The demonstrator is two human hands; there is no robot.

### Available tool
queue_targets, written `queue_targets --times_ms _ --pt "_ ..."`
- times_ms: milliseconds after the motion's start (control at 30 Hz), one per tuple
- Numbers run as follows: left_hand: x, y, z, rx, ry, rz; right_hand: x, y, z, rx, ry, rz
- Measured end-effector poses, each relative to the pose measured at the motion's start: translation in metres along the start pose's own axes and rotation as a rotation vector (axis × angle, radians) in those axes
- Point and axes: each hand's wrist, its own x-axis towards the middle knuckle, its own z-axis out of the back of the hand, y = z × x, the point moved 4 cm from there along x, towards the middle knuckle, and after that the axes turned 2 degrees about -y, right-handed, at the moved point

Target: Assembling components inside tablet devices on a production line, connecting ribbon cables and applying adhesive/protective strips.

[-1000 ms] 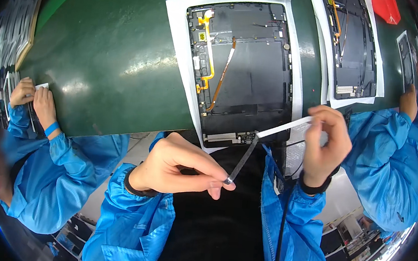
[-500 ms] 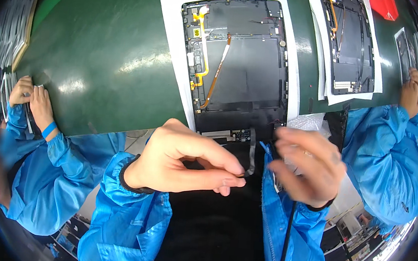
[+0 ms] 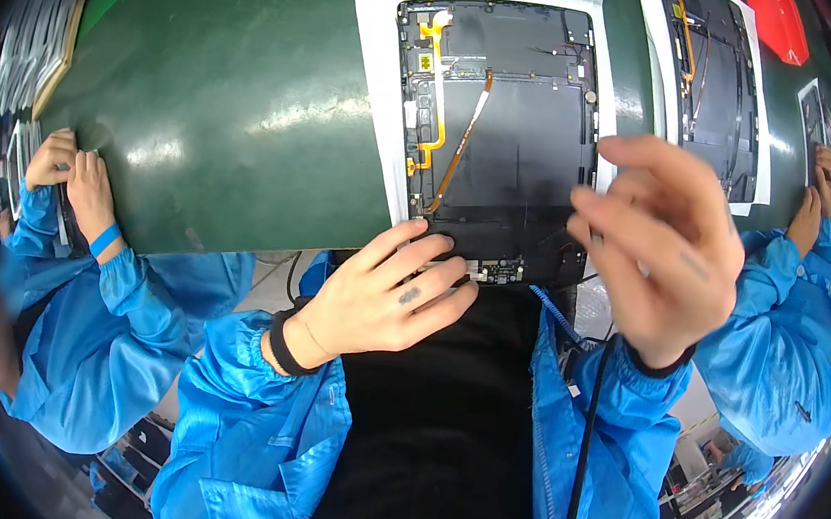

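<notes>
A black tablet back housing point(image 3: 525, 165) lies on a white sheet point(image 3: 380, 76), its near end at the table edge. Inside run an orange flex cable point(image 3: 440, 92) and a brown-and-white ribbon cable point(image 3: 461, 144). My left hand point(image 3: 382, 291) rests with spread fingers on the housing's near left corner, beside a small circuit board point(image 3: 502, 271). Over the right side of the housing my right hand point(image 3: 662, 243) is raised, slightly blurred, fingers bent and apart. Nothing shows between its fingers, and it hides part of the housing's right edge.
Another opened housing point(image 3: 720, 109) on white paper lies to the right, near a red tray point(image 3: 778, 24). Co-workers in blue sit on both sides, their hands point(image 3: 74, 172) at the table point(image 3: 237, 142). A black cord point(image 3: 585, 456) hangs by my right sleeve.
My left hand has let go of the thin grey strip it pinched and spread onto the housing's near corner. The strip no longer shows. My right hand has moved up and right.
</notes>
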Motion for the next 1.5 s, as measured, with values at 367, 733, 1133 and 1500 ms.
queue_targets --times_ms 367,733,1133,1500 --pt "-0.009 0.020 0.021 -0.095 0.074 -0.144 0.019 -0.055 -0.021 0.034 0.055 -0.184" --pt "0.031 0.018 0.005 -0.050 0.135 -0.004 0.019 -0.086 -0.040 -0.006 -0.015 -0.190" --pt "0.029 0.024 -0.003 -0.070 0.165 0.070 0.013 -0.094 -0.051 -0.116 -0.143 -0.154" --pt "0.030 0.026 -0.003 -0.076 0.188 0.085 0.015 -0.096 -0.053 -0.105 -0.152 -0.170"
